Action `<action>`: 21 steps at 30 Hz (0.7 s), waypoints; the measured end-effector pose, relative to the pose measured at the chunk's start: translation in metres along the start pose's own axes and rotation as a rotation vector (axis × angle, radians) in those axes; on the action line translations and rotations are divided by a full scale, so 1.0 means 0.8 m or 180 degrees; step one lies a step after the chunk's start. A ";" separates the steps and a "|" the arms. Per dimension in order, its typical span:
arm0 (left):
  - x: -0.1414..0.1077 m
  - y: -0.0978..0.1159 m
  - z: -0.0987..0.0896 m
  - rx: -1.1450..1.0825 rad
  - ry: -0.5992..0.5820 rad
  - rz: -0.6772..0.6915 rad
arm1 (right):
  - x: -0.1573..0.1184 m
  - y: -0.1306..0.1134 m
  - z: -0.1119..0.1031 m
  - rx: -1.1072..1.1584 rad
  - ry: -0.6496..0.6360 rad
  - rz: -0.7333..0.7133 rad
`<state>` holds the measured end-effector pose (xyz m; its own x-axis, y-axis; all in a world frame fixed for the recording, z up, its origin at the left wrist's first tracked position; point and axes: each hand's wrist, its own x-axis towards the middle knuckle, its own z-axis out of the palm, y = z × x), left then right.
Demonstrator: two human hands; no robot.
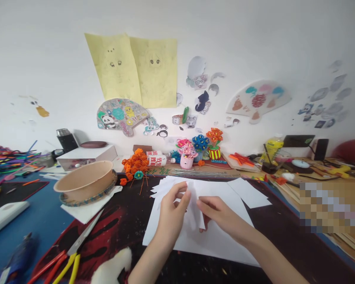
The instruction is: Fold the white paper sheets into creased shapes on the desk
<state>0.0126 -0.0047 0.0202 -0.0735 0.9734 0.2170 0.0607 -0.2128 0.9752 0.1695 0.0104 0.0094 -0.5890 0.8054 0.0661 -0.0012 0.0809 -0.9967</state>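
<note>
A small folded piece of white paper stands between my two hands, above larger white sheets on a dark mat. My left hand pinches its upper left edge between thumb and fingers. On the other side, my right hand grips its right edge, thumb on top and fingers partly hidden behind. More white paper pieces lie at the far right of the large sheet. Scissors with red and yellow handles rest open to the left of my hands.
At the left stand a beige round basin and a blue glue gun. Orange pipe-cleaner flowers and small flower pots line the back. A yellow bottle and thin wooden strips are at the right.
</note>
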 end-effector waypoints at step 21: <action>-0.001 0.003 -0.003 0.0472 -0.0480 0.0531 | 0.004 -0.004 -0.005 -0.0459 0.0817 -0.0237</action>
<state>0.0105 -0.0062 0.0229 0.0982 0.9299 0.3544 0.2054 -0.3674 0.9071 0.1708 0.0147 0.0128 -0.3680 0.9148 0.1666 0.0887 0.2129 -0.9730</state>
